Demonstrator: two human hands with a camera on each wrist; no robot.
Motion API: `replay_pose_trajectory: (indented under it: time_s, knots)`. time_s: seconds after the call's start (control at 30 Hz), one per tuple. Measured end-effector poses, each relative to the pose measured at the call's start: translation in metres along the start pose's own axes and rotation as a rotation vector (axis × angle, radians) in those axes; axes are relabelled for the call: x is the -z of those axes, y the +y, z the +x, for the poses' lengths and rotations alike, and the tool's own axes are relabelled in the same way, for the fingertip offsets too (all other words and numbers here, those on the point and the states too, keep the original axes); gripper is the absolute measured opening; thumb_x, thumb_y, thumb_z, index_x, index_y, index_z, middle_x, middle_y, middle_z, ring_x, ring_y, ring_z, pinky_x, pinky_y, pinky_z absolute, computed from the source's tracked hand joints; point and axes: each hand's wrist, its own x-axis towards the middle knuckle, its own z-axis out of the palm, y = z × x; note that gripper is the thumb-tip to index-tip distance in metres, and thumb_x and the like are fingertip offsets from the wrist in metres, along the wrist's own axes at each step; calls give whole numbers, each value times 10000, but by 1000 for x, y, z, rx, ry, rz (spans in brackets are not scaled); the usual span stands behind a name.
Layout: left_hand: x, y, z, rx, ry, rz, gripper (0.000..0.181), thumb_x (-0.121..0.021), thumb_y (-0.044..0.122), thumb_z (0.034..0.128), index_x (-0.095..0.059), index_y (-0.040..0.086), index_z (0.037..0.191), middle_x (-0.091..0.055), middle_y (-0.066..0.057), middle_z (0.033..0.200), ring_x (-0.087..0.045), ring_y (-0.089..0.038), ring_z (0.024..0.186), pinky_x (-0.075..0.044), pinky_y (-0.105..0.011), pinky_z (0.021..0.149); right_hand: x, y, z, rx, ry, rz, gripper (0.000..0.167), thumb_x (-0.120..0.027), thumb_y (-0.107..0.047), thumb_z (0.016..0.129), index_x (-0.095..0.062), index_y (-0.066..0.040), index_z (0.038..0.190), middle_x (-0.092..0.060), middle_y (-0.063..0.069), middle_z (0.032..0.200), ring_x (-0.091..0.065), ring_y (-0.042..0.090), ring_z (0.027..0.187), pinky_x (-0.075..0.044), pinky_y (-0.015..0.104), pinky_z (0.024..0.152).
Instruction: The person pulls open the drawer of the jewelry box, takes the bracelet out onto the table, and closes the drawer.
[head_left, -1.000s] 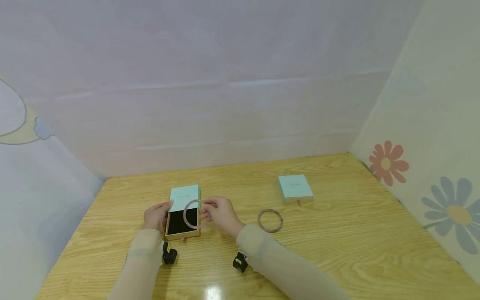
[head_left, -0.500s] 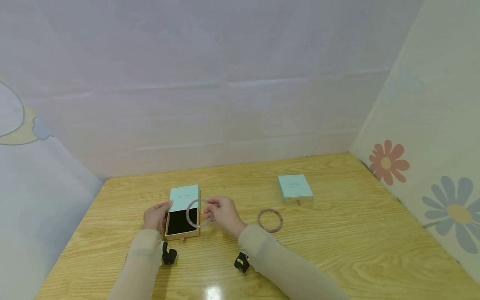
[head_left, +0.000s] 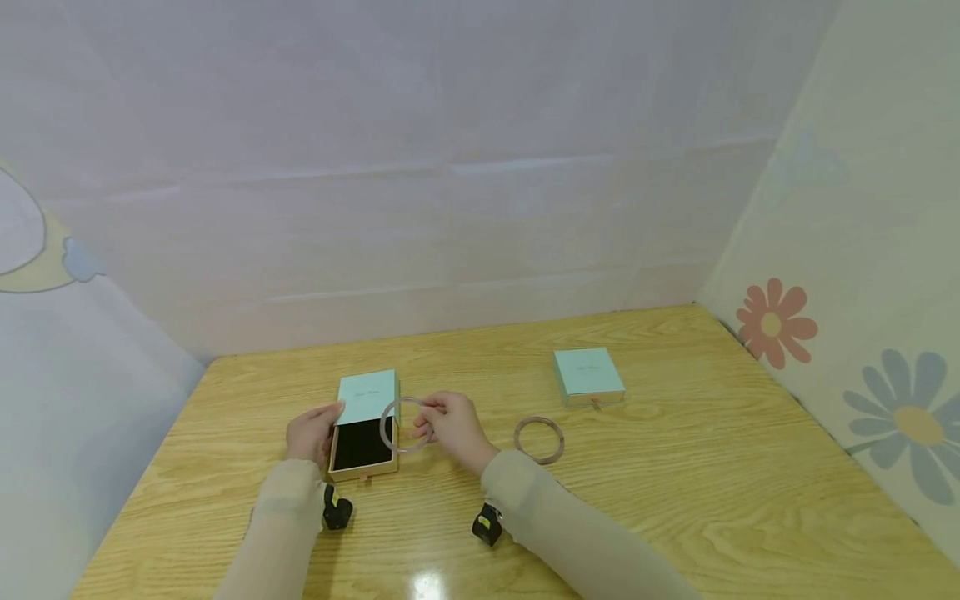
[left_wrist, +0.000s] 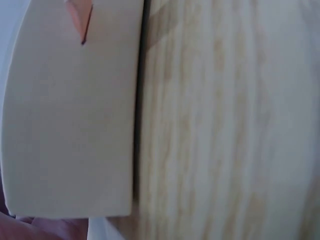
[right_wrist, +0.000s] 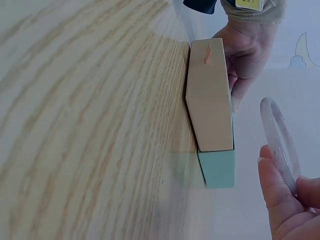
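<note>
My left hand (head_left: 309,433) holds the left side of a pale green slide-out jewelry box (head_left: 367,396), thumb at the edge of its sleeve. Its drawer (head_left: 363,475) is pulled toward me, showing a black lining. Between thumb and fingers, my right hand (head_left: 454,430) pinches a translucent pinkish bangle (head_left: 383,427), raised near the drawer's right side. The right wrist view shows this bangle (right_wrist: 272,137) edge-on, apart from the box. Filling the left of the left wrist view is the drawer's pale front (left_wrist: 70,125) with an orange ribbon tab (left_wrist: 80,20); the left fingers barely show there.
A second bangle (head_left: 562,438) lies flat on the wooden table (head_left: 697,467), right of my right hand. Behind it to the right sits another pale green box (head_left: 588,372), closed. Patterned cloth (head_left: 480,233) stands behind the table and at its sides.
My right hand has drifted slightly to the right with the bangle, from over the drawer toward its right edge. The left hand and the box have stayed in place.
</note>
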Motion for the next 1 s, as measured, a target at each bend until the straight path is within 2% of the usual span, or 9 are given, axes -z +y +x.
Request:
replay_pose_trajectory:
  time_s: [0.27, 0.47, 0.67, 0.77, 0.9, 1.0]
  knots:
    - [2, -2, 3, 4, -2, -5, 488, -624, 193, 957, -510, -96, 1334, -600, 10, 996, -552, -84, 887, -437, -331, 940, 4, 6, 1, -10, 8, -11, 169, -505, 83, 971, -594, 184, 1071, -660, 249, 816, -701, 331, 728, -574, 289, 606]
    - [1, -1, 2, 13, 1, -6, 484, -632, 198, 958, -518, -86, 1332, -605, -3, 1021, -559, -105, 916, -458, -286, 886, 6, 9, 0, -12, 20, -19, 156, -494, 87, 973, -591, 178, 1055, -659, 231, 800, -695, 365, 736, -564, 284, 588]
    - [2, -1, 2, 26, -9, 16, 502, -624, 227, 963, -508, -66, 1353, -602, -13, 1067, -574, -77, 870, -474, -210, 770, 8, 11, 0, -26, 30, -27, 164, -490, 87, 974, -579, 188, 1066, -659, 236, 806, -697, 320, 714, -556, 276, 582]
    - [3, 0, 2, 22, -11, 19, 510, -621, 226, 964, -498, -71, 1360, -614, 12, 1014, -579, -65, 831, -480, -195, 733, 10, 13, 0, -37, 32, -34, 170, -486, 87, 976, -570, 200, 1071, -657, 216, 791, -695, 281, 690, -553, 273, 578]
    - [1, 0, 0, 23, -14, 19, 517, -607, 223, 974, -477, -78, 1374, -593, -107, 1196, -564, -178, 1023, -468, -304, 934, 11, 15, -1, -43, 32, -37, 172, -485, 89, 974, -565, 208, 1068, -653, 184, 765, -692, 264, 669, -551, 282, 572]
    - [0, 0, 0, 29, -18, 28, 530, -595, 235, 979, -462, -75, 1387, -443, -187, 1395, -479, -251, 1157, -377, -391, 1048, 12, 16, -1, -48, 34, -46, 170, -486, 93, 970, -568, 208, 1064, -650, 170, 752, -690, 254, 657, -549, 286, 563]
